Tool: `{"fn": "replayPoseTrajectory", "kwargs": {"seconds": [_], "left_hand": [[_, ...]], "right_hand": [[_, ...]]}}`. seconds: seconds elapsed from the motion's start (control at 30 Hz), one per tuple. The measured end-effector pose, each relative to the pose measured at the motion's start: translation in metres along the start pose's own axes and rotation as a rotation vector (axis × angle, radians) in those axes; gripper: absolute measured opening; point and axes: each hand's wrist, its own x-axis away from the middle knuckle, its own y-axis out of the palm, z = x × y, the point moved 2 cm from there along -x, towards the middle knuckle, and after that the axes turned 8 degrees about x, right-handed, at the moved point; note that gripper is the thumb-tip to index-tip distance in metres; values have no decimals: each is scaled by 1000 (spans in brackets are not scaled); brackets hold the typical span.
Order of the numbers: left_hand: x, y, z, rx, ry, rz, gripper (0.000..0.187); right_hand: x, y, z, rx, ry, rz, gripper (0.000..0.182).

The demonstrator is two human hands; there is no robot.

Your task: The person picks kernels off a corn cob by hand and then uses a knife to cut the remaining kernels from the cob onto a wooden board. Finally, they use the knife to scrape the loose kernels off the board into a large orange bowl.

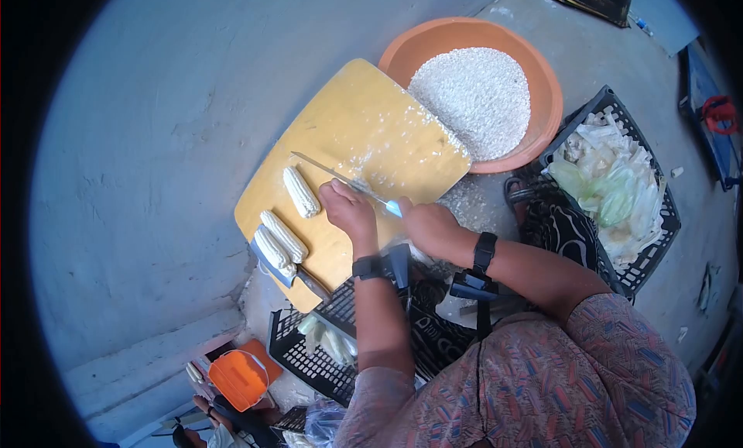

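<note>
My right hand (pixel 435 230) is closed round the light blue handle of a long thin knife (pixel 319 166). The blade points to the upper left over a yellow board (pixel 348 107) strewn with white kernels. My left hand (pixel 348 209) is closed beside the blade, near its middle; what its fingers hold is hidden. To its left lies a white corn cob (pixel 300 192). Two more corn cobs (pixel 283 236) lie lower on the board, one partly over the blade of a cleaver with a dark handle (pixel 313 284).
An orange tub (pixel 551 92) of white kernels stands against the board's far right edge. A black crate (pixel 667 208) holding husks is at right. Below the board is another black crate (pixel 298 353) with corn, near an orange bucket (pixel 238 380). Another person (pixel 224 425) is at bottom left.
</note>
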Motion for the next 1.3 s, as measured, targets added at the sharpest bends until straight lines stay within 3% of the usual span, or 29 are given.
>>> {"fn": "replayPoseTrajectory", "kwargs": {"seconds": [0.17, 0.23, 0.47, 0.53, 0.67, 0.77, 0.83, 0.9, 1.07, 1.17, 1.27, 1.3], "left_hand": [[-4, -3, 4, 34, 26, 7, 24], [-8, -6, 5, 74, -141, -72, 24], [-6, -2, 3, 65, -30, -41, 25], [-6, -4, -4, 63, -147, -69, 26], [-4, 1, -5, 47, -51, -30, 26], [-1, -3, -13, 99, -144, -26, 25], [-2, -3, -18, 122, -48, -12, 24], [-2, -3, -17, 111, -66, -24, 23], [-2, -1, 2, 119, -61, -82, 22], [0, 0, 6, 75, 88, -45, 23], [-3, -8, -13, 145, -178, -50, 26], [-4, -10, -15, 143, -175, -57, 26]], "right_hand": [[20, 2, 10, -3, 67, -85, 17], [11, 6, 10, -8, 38, -59, 17], [-35, 21, 4, -5, -17, 41, 21], [-39, 24, 4, 10, -35, 57, 22], [-36, 22, 6, 25, -25, 51, 22], [-12, 21, 7, -42, -6, 10, 23], [5, 17, 12, -82, 144, -91, 17], [4, 17, 10, -30, 129, -115, 17], [-34, 31, 7, -58, 80, 21, 20], [-55, 44, 11, -83, 68, 55, 19], [-55, 45, 13, -74, 96, 32, 19], [-54, 46, 15, -78, 101, 33, 19]]}}
